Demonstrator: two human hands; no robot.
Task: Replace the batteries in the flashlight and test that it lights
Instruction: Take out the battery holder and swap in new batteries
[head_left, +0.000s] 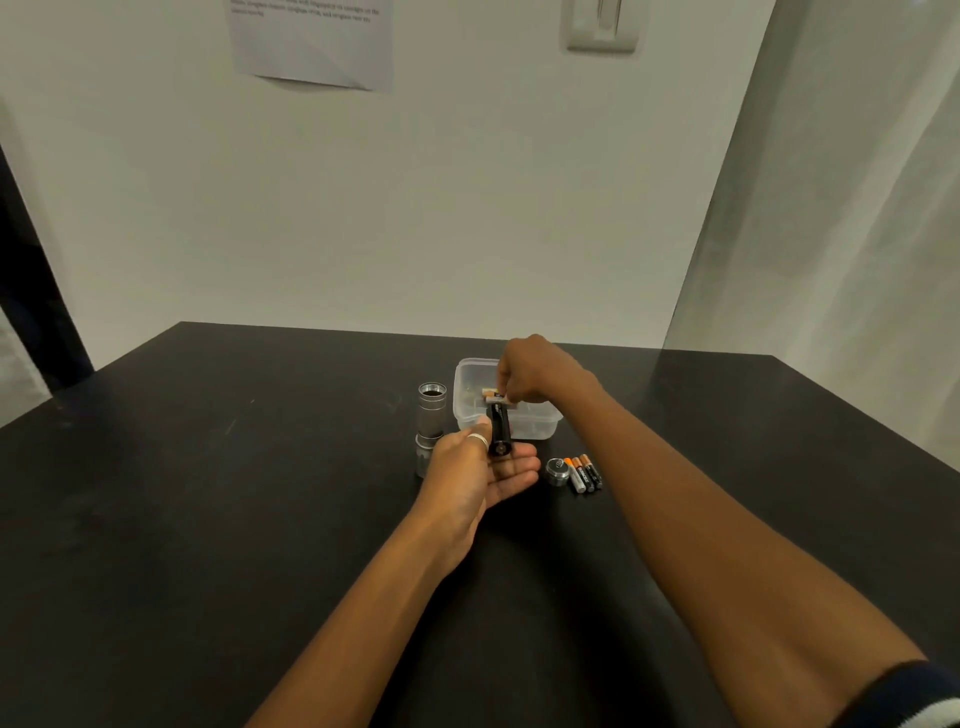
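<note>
Black battery holder (500, 431) in left hand (475, 475); right hand (532, 376) pinches battery (490, 396)

Black table (260, 467) against a pale wall (467, 208), taped paper notice (311, 47), light switch (602, 26), frosted panel (857, 234) at right

The paper (311, 47) and the switch (602, 26) are cut off by the top edge; the paper's print is too blurred to read. The right hand (535, 374) hides part of the box (470, 374), and the left hand (483, 467) covers the lower end of the flashlight (431, 410).
</note>
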